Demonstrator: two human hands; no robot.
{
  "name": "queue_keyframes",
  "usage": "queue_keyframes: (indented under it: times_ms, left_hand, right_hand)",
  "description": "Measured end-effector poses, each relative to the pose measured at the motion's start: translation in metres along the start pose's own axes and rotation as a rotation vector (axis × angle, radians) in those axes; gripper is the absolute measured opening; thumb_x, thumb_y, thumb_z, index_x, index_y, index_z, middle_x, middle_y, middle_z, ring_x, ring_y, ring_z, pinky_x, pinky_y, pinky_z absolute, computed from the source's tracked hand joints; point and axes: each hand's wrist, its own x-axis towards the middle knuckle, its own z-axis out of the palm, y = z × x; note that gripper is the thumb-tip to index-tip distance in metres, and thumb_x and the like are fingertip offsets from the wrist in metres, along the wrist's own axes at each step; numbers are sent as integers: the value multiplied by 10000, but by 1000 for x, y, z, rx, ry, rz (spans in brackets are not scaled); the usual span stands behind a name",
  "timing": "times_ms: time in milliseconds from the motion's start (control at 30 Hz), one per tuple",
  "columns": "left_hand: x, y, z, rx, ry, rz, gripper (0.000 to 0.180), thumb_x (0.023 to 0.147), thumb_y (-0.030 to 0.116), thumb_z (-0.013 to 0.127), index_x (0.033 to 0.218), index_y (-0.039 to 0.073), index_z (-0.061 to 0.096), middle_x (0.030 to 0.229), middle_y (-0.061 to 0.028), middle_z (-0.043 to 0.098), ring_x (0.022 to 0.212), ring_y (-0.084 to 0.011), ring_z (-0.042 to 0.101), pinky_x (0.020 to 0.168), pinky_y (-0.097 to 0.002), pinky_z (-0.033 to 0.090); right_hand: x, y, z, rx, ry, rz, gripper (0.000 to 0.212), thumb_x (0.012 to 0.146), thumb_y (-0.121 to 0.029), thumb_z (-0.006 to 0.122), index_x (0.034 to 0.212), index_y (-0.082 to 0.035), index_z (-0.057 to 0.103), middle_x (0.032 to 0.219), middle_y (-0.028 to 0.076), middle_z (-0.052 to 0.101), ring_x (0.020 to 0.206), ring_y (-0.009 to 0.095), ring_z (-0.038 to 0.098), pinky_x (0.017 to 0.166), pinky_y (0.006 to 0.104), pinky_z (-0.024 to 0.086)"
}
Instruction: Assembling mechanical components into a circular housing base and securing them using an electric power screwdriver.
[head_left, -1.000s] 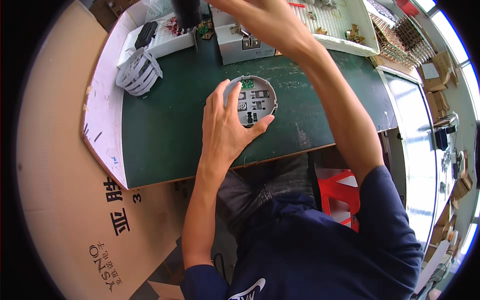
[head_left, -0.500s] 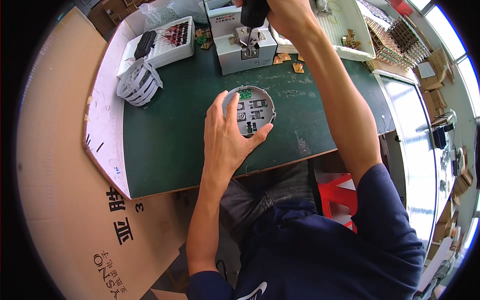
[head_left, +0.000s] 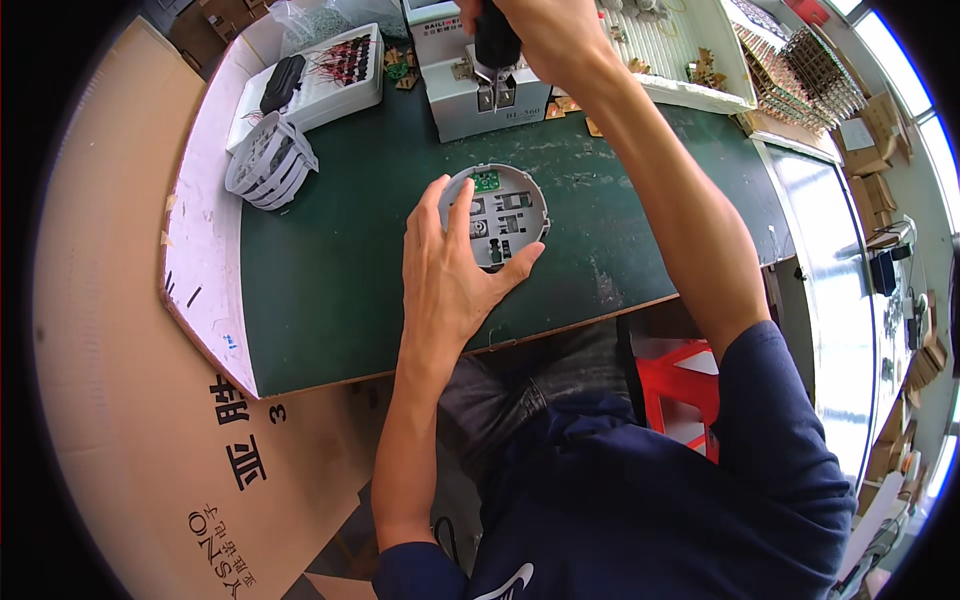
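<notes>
A round grey plastic housing [head_left: 505,212] with a small green circuit board inside lies on the dark green table [head_left: 340,280]. My left hand [head_left: 450,275] rests flat on the housing's left and near edge, fingers spread, steadying it. My right hand [head_left: 535,30] is raised at the far side, wrapped around a black electric screwdriver [head_left: 495,45] whose tip points down at a grey box-shaped machine [head_left: 480,75].
A stack of white ring-shaped parts [head_left: 268,160] sits at the far left. A white tray [head_left: 325,80] with a black object and red-wired parts lies behind it. Another white tray [head_left: 690,50] holds small parts at the far right. Brown cardboard [head_left: 130,420] lines the left; a red stool [head_left: 690,385] stands below.
The view has shifted so the table sits lower in the picture. My right hand with the screwdriver has come down toward the grey machine. My left hand stays on the housing.
</notes>
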Motion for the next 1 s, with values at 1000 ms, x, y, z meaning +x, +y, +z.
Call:
queue_keyframes:
  times_ms: [1000]
  left_hand:
    - [1, -3, 5, 20, 36, 66, 896, 800, 566, 815, 1381, -58, 538, 1433, -235, 468, 1279, -404, 506, 1063, -495, 459]
  right_hand:
    - [-62, 8, 13, 200, -241, 197, 253, 949, -238, 764, 1017, -61, 596, 704, -15, 581, 548, 65, 537, 488, 236, 413]
